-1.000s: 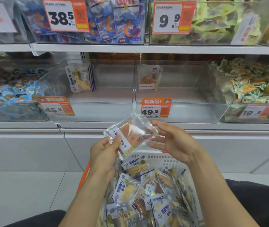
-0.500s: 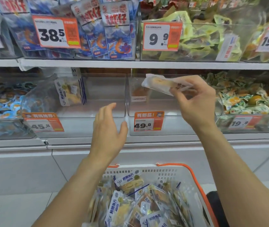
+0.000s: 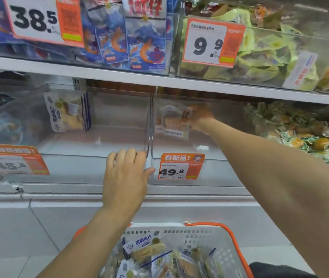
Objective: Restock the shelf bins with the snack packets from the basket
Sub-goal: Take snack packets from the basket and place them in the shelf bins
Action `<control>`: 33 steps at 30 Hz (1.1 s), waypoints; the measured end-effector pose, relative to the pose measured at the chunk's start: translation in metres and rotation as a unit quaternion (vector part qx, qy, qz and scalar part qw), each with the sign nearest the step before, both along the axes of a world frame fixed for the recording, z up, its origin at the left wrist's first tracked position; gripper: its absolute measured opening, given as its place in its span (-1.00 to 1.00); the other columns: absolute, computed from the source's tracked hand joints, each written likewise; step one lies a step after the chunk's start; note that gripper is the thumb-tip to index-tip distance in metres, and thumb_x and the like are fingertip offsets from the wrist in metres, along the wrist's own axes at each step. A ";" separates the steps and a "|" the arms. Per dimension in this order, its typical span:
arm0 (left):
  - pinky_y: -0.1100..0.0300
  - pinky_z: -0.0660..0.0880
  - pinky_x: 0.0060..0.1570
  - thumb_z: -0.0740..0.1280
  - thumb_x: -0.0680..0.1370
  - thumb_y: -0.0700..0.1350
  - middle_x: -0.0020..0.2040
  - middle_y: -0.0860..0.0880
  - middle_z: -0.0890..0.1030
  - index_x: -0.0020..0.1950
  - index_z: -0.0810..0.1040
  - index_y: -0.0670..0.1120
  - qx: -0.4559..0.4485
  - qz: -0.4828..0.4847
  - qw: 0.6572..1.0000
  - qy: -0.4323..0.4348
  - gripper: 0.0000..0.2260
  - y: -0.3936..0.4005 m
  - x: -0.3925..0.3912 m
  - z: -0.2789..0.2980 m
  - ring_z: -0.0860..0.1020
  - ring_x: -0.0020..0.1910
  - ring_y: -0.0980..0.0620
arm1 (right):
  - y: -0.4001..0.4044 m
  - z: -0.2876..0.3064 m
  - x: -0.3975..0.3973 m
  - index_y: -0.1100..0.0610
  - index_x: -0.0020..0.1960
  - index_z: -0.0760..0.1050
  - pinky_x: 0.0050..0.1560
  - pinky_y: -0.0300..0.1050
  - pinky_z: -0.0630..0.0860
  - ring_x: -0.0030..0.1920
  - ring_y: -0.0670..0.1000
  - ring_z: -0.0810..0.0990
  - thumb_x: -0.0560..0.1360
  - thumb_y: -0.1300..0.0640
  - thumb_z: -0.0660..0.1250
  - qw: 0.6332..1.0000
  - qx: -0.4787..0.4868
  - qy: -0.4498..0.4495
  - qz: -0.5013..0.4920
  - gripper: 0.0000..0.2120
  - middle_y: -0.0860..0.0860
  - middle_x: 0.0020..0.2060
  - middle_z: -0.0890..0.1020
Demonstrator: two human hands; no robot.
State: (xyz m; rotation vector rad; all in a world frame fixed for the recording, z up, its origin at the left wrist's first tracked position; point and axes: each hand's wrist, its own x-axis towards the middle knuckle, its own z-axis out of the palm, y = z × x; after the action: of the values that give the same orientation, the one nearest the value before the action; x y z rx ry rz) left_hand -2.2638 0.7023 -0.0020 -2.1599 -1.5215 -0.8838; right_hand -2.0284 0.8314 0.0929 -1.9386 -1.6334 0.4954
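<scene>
Shop aisle, white metal shelving ahead, pale tiled floor below. Above both hands, upper bins of blue prawn packets and yellow-green sweets, with price cards 38.5 and 9.9. Beyond the left hand, a clear bin marked 45.8, one fish packet standing upright at its back left. Left hand flat, fingers straight and together, fingertips resting on that bin's front lip, just beside the divider; holding nothing. Right hand reached deep into the neighbouring clear bin tagged 49.8, fingers curled round a snack packet at its right edge. Packet stood roughly upright, long axis near vertical, face turned toward the camera, white label strip at the bottom; blurred through the plastic, so whether touching the bin floor cannot be told. Further right of the right forearm, a bin of green-and-orange wrapped sweets. Below both wrists, a white basket with orange handle, full of more packets.
</scene>
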 end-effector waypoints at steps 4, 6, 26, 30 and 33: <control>-0.02 0.34 0.07 0.46 0.46 0.05 -0.17 -0.04 0.50 0.06 0.59 -0.10 0.002 -0.004 1.000 -0.029 -0.71 0.002 0.002 -0.005 0.45 -0.14 -0.11 | 0.029 -0.025 -0.010 0.16 0.28 0.47 0.01 -0.21 0.47 0.12 0.01 0.54 0.50 0.06 0.48 0.993 0.073 -0.089 -0.036 -0.58 0.02 0.04 0.50; -0.02 0.33 0.08 0.45 0.46 0.04 -0.16 -0.04 0.50 0.09 0.59 -0.11 0.003 -0.004 0.999 -0.036 -0.70 0.004 0.002 -0.007 0.45 -0.14 -0.11 | 0.040 -0.039 -0.011 0.14 0.33 0.40 0.22 -0.14 0.51 0.16 0.00 0.49 0.36 -0.01 0.60 0.994 0.066 -0.068 -0.056 -0.34 -0.01 0.11 0.48; -0.04 0.31 0.07 0.41 0.49 0.02 -0.17 -0.06 0.41 0.05 0.53 -0.12 0.018 -0.002 0.999 -0.031 -0.74 0.008 0.003 -0.013 0.37 -0.17 -0.12 | 0.053 -0.068 -0.009 0.10 0.33 0.41 -0.03 -0.20 0.51 0.10 0.06 0.60 0.29 -0.16 0.62 0.995 -0.039 -0.074 -0.057 -0.26 0.05 0.18 0.60; -0.04 0.33 0.07 0.37 0.51 0.03 -0.16 -0.06 0.42 0.02 0.52 -0.11 0.016 -0.010 0.999 -0.028 -0.76 0.006 0.000 -0.012 0.37 -0.16 -0.11 | 0.040 -0.055 0.002 0.17 0.42 0.32 0.11 -0.08 0.60 0.15 0.12 0.59 0.32 -0.05 0.63 0.991 -0.066 -0.086 -0.073 -0.18 0.10 0.23 0.54; -0.04 0.35 0.09 0.37 0.52 0.04 -0.13 -0.05 0.44 0.02 0.51 -0.11 0.010 -0.018 0.999 -0.026 -0.76 0.007 0.000 -0.008 0.39 -0.13 -0.11 | 0.013 -0.028 0.017 0.16 0.28 0.54 0.13 -0.03 0.62 0.07 0.09 0.63 0.40 0.01 0.57 0.991 -0.053 -0.108 -0.056 -0.48 0.08 0.16 0.63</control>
State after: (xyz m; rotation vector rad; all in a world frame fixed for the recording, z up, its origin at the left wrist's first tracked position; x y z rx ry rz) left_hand -2.2640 0.7090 -0.0104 -2.1729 -1.4962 -0.9706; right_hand -2.0112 0.8444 0.0644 -2.2157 -1.6451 0.3444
